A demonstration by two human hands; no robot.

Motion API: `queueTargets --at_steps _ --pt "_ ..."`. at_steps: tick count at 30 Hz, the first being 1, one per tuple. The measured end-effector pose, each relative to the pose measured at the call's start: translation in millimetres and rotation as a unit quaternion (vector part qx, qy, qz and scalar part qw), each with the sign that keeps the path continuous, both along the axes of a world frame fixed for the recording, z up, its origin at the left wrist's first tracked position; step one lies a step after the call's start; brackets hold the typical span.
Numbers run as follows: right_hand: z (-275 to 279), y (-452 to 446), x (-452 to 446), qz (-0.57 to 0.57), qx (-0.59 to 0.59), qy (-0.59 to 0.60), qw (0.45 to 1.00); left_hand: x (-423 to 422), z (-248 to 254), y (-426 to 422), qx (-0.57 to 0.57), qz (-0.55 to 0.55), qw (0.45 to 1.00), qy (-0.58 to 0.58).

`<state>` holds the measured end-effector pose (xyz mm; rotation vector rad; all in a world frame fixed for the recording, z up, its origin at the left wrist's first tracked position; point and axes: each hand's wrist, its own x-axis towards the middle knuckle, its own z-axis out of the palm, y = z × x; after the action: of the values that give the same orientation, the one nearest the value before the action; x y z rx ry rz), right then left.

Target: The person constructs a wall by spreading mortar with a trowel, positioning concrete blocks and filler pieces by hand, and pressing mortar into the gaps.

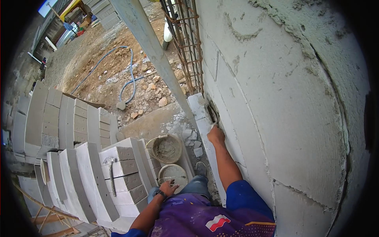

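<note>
My right hand (216, 135) is closed beside the wall (284, 118), at the narrow gap between it and a row of pale blocks (200, 112). What its fingers grip is too small and shadowed to make out. Wet grey mortar (213, 112) shows in the gap just beyond that hand. My left hand (169, 187), with a watch on the wrist, hangs low with its fingers apart and holds nothing. It appears over the near side of a round pale bucket (161, 173). Behind that bucket stands another bucket (179, 152) containing grey mortar.
Stacked pale blocks (92, 179) fill the left, with a hammer-like tool (112, 177) lying on them. A slanting post (154, 51) and upright rebar (185, 47) rise ahead. Broken block pieces (197, 151) litter the ground near my foot. A blue hose (131, 67) curls across the dirt.
</note>
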<state>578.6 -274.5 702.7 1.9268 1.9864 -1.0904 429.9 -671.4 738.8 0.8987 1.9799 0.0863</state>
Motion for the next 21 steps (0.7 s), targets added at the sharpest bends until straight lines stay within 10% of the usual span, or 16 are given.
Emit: queueTargets --at_steps 14,21 --pt "10.1 -36.5 1.3 -0.009 0.242 0.075 0.967 11.1 -3.8 4.1 -0.015 0.013 0.999 -0.039" --pt "-12.2 -6.7 -25.5 -0.001 0.133 0.003 0.991 6.1 2.0 4.6 0.019 -0.025 0.999 0.011"
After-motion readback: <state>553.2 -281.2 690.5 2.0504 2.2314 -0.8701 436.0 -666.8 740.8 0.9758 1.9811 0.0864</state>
